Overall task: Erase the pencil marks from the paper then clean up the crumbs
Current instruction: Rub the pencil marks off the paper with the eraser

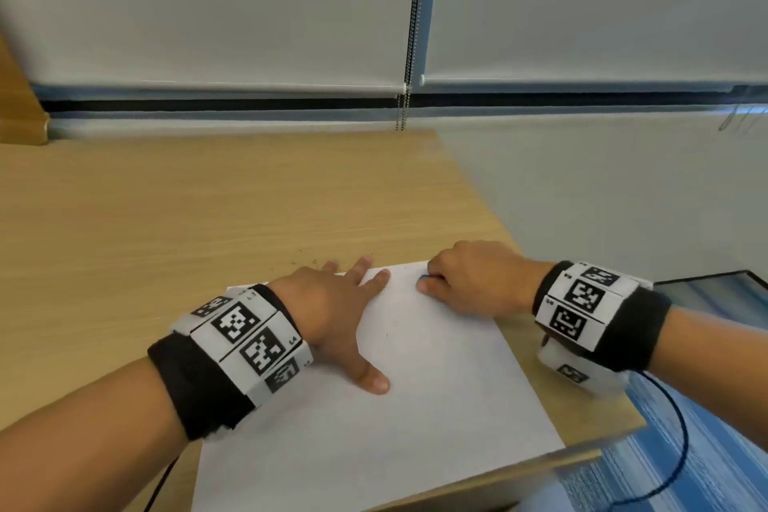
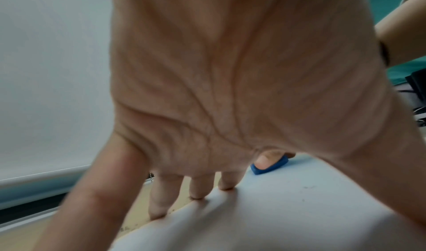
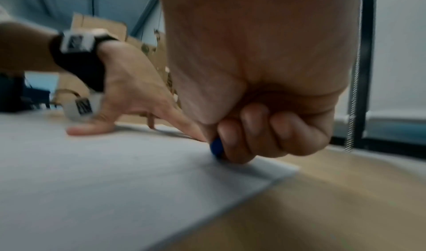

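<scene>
Blue eraser (image 2: pixel 269 165), white paper (image 1: pixel 415 387), light wood-grain desk (image 1: pixel 166 220), black-and-white checked wristbands (image 1: pixel 249 341).

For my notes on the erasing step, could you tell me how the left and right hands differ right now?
The left hand lies flat with straight, spread fingers, pressing the paper; the right hand is curled, pinching a blue eraser. The left holds nothing; the right holds the tool. Both rest near the paper's far edge.

black wristbands (image 1: pixel 199 382), white square-coded tags (image 1: pixel 579 310), thin black cable (image 1: pixel 681 441)
</scene>
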A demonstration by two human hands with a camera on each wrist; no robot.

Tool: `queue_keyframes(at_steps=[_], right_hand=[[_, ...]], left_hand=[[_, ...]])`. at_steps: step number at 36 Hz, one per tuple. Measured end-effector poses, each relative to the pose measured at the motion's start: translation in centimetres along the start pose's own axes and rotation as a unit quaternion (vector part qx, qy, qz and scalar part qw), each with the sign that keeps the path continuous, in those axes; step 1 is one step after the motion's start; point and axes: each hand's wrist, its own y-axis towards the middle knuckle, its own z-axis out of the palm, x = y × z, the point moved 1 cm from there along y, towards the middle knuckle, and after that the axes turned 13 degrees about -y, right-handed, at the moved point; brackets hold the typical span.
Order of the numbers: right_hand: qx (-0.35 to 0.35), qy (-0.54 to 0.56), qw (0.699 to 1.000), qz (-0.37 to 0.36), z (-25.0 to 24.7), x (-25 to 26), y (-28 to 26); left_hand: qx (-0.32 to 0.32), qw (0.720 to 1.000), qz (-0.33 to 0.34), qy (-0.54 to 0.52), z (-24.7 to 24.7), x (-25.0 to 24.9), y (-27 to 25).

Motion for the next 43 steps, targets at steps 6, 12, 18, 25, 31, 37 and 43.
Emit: queue_keyframes(at_steps=[6,12,18,25,31,37,43], right_hand=[[-0.043,0.053,0.998,-0.002,0.1,-2.4,-0.9],[-0.037,0.074,0.996,-0.011,0.6,-2.2,-3.1],[-0.016,0.058,0.998,-0.034,1.7,-1.5,-3.1],[-0.020,0.084,0.995,-0.056,0.6,-1.5,-2.7],[-0.036,0.051,0.996,-0.061,-0.2,-2.8,-1.9],[-0.044,-0.049,0.993,-0.097,-0.2,-2.1,-0.4],[0.017,-0.039,0.983,-0.177,-0.6,-2.5,-1.1]], left_hand=[[-0.002,1.000,0.010,-0.006,-0.3,0.0,-0.3],[0.026,0.999,0.035,0.005,-0.3,0.8,-0.8],[-0.030,0.997,0.071,0.019,-2.0,-0.5,-2.1],[-0.039,0.995,0.092,0.032,-0.3,-3.4,-0.6],[-0.009,0.998,0.060,0.011,-0.8,-2.7,-0.6],[-0.001,0.999,0.038,0.000,-0.8,-2.5,-0.1],[0.006,0.999,0.034,-0.009,-0.6,-2.2,0.3]])
